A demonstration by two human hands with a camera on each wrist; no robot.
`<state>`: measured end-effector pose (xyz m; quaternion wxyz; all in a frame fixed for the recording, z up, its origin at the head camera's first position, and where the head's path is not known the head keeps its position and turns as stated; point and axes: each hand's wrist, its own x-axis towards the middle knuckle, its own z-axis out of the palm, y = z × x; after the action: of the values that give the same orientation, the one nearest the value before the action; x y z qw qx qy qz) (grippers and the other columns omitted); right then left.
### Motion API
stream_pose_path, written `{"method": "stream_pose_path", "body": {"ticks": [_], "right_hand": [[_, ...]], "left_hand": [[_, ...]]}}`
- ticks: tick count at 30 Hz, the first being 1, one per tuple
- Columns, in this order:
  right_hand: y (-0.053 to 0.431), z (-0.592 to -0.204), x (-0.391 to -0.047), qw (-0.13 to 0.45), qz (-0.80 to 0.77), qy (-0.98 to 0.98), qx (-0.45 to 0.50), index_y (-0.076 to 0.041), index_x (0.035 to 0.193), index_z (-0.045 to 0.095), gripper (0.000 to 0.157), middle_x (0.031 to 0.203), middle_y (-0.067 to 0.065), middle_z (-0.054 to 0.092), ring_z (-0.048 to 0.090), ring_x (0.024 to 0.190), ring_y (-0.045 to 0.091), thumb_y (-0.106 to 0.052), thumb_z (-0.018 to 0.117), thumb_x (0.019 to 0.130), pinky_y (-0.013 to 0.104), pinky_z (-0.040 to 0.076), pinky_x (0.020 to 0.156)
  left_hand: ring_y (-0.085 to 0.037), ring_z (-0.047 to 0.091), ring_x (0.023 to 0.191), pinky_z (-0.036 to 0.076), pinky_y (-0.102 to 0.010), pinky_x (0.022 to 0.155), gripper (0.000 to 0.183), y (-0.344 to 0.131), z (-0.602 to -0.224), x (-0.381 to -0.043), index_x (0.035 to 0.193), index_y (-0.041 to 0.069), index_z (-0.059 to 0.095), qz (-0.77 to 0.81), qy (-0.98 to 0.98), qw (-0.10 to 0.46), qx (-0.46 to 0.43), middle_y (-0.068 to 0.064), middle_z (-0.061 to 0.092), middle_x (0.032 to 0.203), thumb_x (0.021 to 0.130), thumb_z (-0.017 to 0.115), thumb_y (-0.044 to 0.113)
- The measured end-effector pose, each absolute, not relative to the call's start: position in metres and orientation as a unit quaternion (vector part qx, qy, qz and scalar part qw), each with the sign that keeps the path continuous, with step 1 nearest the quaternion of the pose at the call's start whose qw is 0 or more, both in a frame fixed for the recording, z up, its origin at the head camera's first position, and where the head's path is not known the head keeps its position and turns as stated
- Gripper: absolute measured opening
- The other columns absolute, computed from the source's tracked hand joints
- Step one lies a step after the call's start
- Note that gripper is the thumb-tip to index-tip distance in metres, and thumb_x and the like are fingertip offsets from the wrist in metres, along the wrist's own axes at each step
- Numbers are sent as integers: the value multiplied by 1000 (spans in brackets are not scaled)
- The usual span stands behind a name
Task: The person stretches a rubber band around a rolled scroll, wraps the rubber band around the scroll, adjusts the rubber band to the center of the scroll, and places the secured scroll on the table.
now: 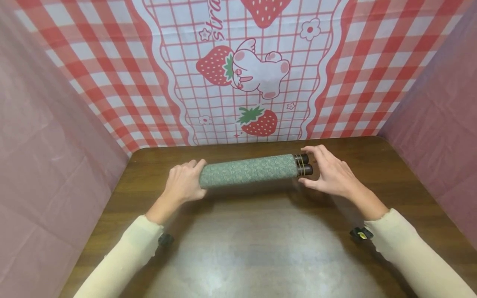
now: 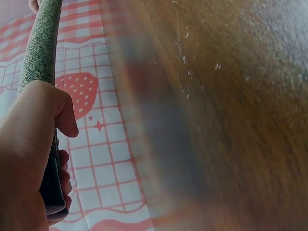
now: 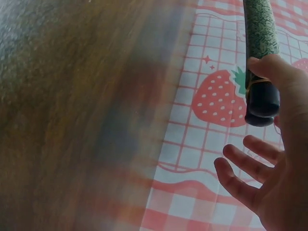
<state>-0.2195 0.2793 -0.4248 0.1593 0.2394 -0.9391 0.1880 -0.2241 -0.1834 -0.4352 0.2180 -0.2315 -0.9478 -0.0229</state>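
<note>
A rolled scroll (image 1: pixel 249 170), covered in green patterned cloth, is held crosswise above the brown table (image 1: pixel 238 240). My left hand (image 1: pixel 185 180) grips its left end; in the left wrist view the fingers curl round a dark roller (image 2: pixel 52 185). At the other end two dark roller knobs (image 1: pixel 305 169) stick out side by side, with a thin yellowish band (image 3: pixel 257 83) wound round them. My right hand (image 1: pixel 333 173) is spread about these knobs, thumb below and index finger above. In the right wrist view its thumb overlaps the scroll near the band, while the other fingers stand loose.
Behind the table hangs a red-and-white checked cloth (image 1: pixel 367 62) printed with strawberries. Pink curtains (image 1: pixel 48 157) close off both sides. Small dark devices (image 1: pixel 361 234) sit at the cuffs of the pale sleeves.
</note>
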Motion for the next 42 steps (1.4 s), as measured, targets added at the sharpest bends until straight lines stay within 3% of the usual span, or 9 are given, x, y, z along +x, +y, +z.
{"method": "stream_pose_path", "body": {"ticks": [9, 16, 25, 35, 42], "right_hand": [[272, -424, -214, 194, 206, -925, 256, -15, 121, 67, 42, 128, 10, 64, 60, 103, 24, -31, 89, 89, 37, 48, 66], [270, -429, -210, 234, 213, -913, 258, -17, 107, 72, 21, 130, 14, 66, 64, 102, 27, -20, 87, 93, 41, 51, 65], [266, -428, -208, 253, 213, -911, 248, -16, 99, 76, 11, 127, 15, 68, 64, 104, 30, -14, 84, 93, 47, 53, 67], [262, -426, -205, 203, 193, -935, 219, -15, 93, 76, 8, 126, 16, 66, 64, 100, 31, -15, 84, 95, 43, 51, 62], [261, -429, -207, 201, 206, -932, 220, -12, 88, 77, 5, 121, 16, 68, 63, 102, 33, -10, 80, 92, 44, 51, 69]], "left_hand": [[-32, 71, 73, 58, -46, 58, 72, -182, -439, -222, 125, 13, 68, -23, -949, 218, -227, -11, 76, 94, 63, 94, 37], [-31, 70, 72, 57, -45, 58, 72, -180, -440, -222, 124, 14, 67, -9, -947, 223, -232, -11, 76, 94, 62, 94, 38], [-31, 70, 71, 58, -45, 58, 71, -178, -440, -221, 121, 14, 67, 2, -940, 244, -239, -11, 76, 92, 61, 95, 39], [-27, 66, 67, 55, -41, 56, 70, -176, -444, -221, 119, 12, 68, 17, -927, 276, -254, -10, 76, 90, 60, 95, 39], [-27, 66, 67, 54, -41, 55, 72, -175, -445, -221, 119, 12, 68, 24, -921, 290, -258, -9, 76, 89, 58, 96, 39]]}}
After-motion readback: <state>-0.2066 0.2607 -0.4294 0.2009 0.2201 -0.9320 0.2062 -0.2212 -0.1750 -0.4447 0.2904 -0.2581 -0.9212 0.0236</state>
